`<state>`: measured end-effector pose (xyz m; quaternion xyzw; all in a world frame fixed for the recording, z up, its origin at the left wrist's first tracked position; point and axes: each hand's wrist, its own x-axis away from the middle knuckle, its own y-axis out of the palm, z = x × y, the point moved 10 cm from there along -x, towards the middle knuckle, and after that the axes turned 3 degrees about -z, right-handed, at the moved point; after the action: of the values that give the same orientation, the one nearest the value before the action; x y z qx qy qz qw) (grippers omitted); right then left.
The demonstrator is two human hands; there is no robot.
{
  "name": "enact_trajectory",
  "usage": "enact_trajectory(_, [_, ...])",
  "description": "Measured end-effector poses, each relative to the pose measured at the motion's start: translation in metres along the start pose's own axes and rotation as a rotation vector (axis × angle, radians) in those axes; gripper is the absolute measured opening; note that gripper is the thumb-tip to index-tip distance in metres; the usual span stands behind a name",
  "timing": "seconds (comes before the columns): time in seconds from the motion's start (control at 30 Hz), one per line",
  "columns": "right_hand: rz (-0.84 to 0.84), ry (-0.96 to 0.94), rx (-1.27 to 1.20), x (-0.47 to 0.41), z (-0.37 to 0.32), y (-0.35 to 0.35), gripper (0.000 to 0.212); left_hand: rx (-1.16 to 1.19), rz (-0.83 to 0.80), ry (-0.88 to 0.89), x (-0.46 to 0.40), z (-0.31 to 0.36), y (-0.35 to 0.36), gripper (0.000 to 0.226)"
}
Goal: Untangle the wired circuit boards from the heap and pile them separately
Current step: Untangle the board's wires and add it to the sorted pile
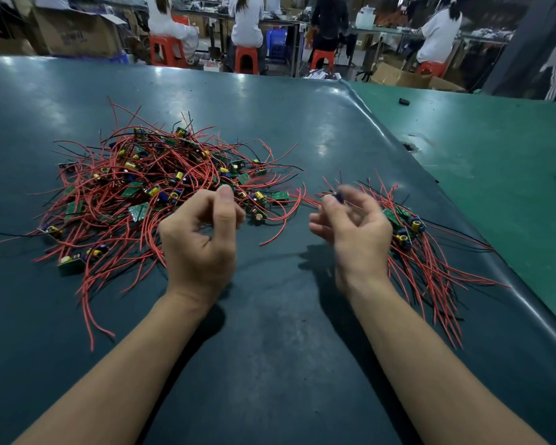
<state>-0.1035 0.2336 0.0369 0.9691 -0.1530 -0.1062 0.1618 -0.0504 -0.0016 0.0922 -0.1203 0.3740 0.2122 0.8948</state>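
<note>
A large tangled heap of circuit boards (161, 184) with red and black wires lies on the left of the dark mat. A smaller separate pile of boards (408, 229) with wires trailing toward me lies on the right. My left hand (203, 242) hovers at the heap's near edge with its fingers curled and its thumb against the forefinger; whether it holds a wire is hidden. My right hand (350, 226), blurred, is raised between heap and pile and pinches a small wired board (338, 197) with a purple capacitor at its fingertips.
The dark mat (270, 348) ends in a raised edge on the right, beside a green table (495, 149) with a small black part on it. Behind the table, several people sit on red stools at benches, among cardboard boxes.
</note>
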Motion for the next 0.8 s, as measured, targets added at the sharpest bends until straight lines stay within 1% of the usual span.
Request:
enact_trajectory(0.03, [0.017,0.058,-0.108,-0.001,0.004,-0.002,0.021,0.047,-0.008,0.028,0.002,0.003,0.0,0.044])
enact_trajectory(0.07, [0.012,0.097,-0.18,-0.001,0.006,-0.001,0.019,0.077,-0.062,0.061,0.004,0.008,0.005,0.047])
enact_trajectory(0.13, [-0.04,0.143,-0.232,0.003,0.009,0.008,0.011,0.045,-0.266,0.072,0.014,0.01,0.029,0.049])
enact_trajectory(0.2, [-0.118,0.163,-0.191,0.01,0.012,0.02,0.004,-0.045,-0.514,-0.024,0.028,-0.002,0.059,0.042])
enact_trajectory(0.23, [-0.155,0.159,-0.163,0.013,0.012,0.025,0.004,-0.064,-0.592,-0.102,0.032,-0.01,0.068,0.039])
enact_trajectory(0.27, [-0.189,0.138,-0.127,0.016,0.011,0.03,0.005,-0.057,-0.614,-0.177,0.032,-0.017,0.071,0.038])
enact_trajectory(0.33, [-0.255,0.048,-0.001,0.019,0.003,0.036,0.004,-0.038,-0.56,-0.272,0.028,-0.028,0.066,0.042])
enact_trajectory(0.4, [-0.303,-0.036,0.132,0.023,-0.002,0.041,0.003,-0.066,-0.492,-0.318,0.024,-0.035,0.058,0.047])
enact_trajectory(0.43, [-0.318,-0.073,0.186,0.025,-0.003,0.043,0.006,-0.057,-0.466,-0.345,0.024,-0.04,0.056,0.048])
enact_trajectory(0.57, [-0.371,-0.194,0.306,0.028,-0.011,0.048,0.017,0.052,-0.439,-0.425,0.026,-0.047,0.056,0.038])
enact_trajectory(0.63, [-0.377,-0.173,0.323,0.027,-0.008,0.048,0.02,0.112,-0.4,-0.413,0.024,-0.046,0.053,0.039])
enact_trajectory(0.7, [-0.36,-0.175,0.406,0.025,-0.005,0.047,0.022,0.101,-0.398,-0.334,0.02,-0.041,0.051,0.039])
enact_trajectory(0.77, [-0.362,-0.208,0.497,0.026,-0.004,0.047,0.024,0.06,-0.437,-0.239,0.02,-0.033,0.054,0.028])
enact_trajectory(0.8, [-0.366,-0.212,0.518,0.026,-0.003,0.047,0.023,0.063,-0.447,-0.229,0.02,-0.031,0.055,0.022])
